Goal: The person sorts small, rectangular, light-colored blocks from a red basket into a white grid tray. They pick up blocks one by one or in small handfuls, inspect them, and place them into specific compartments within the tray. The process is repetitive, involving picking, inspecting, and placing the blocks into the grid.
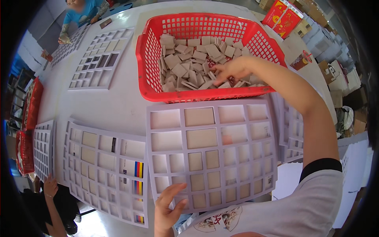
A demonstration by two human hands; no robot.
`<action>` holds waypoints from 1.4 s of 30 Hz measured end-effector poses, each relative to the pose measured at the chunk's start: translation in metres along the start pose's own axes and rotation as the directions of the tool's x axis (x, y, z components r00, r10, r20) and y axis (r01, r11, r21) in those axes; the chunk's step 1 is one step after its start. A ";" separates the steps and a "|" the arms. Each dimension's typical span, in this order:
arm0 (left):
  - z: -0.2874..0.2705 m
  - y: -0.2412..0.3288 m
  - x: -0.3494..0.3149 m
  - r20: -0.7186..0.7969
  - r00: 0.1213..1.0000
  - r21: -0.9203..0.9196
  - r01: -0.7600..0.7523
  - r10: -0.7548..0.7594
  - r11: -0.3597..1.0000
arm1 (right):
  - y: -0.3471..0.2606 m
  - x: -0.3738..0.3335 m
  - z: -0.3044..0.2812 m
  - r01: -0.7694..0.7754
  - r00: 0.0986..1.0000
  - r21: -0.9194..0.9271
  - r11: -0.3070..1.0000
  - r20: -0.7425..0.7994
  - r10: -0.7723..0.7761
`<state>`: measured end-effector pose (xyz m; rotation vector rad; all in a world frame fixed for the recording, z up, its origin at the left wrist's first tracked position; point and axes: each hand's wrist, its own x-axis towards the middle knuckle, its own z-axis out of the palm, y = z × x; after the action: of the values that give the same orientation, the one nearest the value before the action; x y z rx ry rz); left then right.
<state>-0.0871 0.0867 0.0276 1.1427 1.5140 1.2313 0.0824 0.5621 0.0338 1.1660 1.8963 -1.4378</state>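
Note:
My right hand reaches into a red plastic basket heaped with small grey square pieces, like cardboard tiles. Its fingers are apart and close to the pieces; none is visibly gripped. In front of me lies a white grid tray with square and rectangular compartments. Grey pieces fill compartments of its second column and several in the lower rows. At the tray's lower left corner is my left hand, thumb and fingers apart, holding nothing visible.
Another partly filled grid tray lies to the left, beside a narrower one. More trays lie farther back, near a person in blue. A bystander's hand shows at lower left. A red box and a cup stand right.

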 end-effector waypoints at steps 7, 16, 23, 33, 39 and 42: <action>0.002 0.001 0.006 -0.001 1.000 -0.004 -0.002 0.002 1.000 | -0.060 -0.009 0.031 -0.174 0.979 -0.086 0.981 -0.123 0.162; 0.000 -0.002 0.008 -0.031 0.999 -0.035 0.007 -0.009 0.999 | -0.065 0.026 0.028 -0.213 0.977 -0.035 0.977 -0.014 0.212; 0.001 -0.005 0.011 -0.029 0.998 -0.063 0.049 -0.051 0.997 | -0.067 0.009 0.052 -0.108 0.974 -0.121 0.987 -0.210 0.081; 0.001 -0.008 0.009 -0.039 0.997 -0.052 0.059 -0.061 0.997 | -0.054 0.016 0.038 0.044 0.971 -0.296 0.954 -0.212 -0.110; 0.004 -0.007 0.008 -0.083 0.994 -0.046 0.061 -0.065 0.997 | -0.049 0.023 0.041 0.132 0.952 -0.522 0.843 -0.169 -0.254; 0.004 -0.009 0.007 -0.071 0.996 -0.067 0.049 -0.054 0.997 | -0.056 0.011 0.034 0.144 0.909 -0.556 0.819 -0.253 -0.332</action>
<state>-0.0857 0.0933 0.0177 1.0203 1.5363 1.2897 0.0257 0.5297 0.0434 0.9612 2.5469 -0.7482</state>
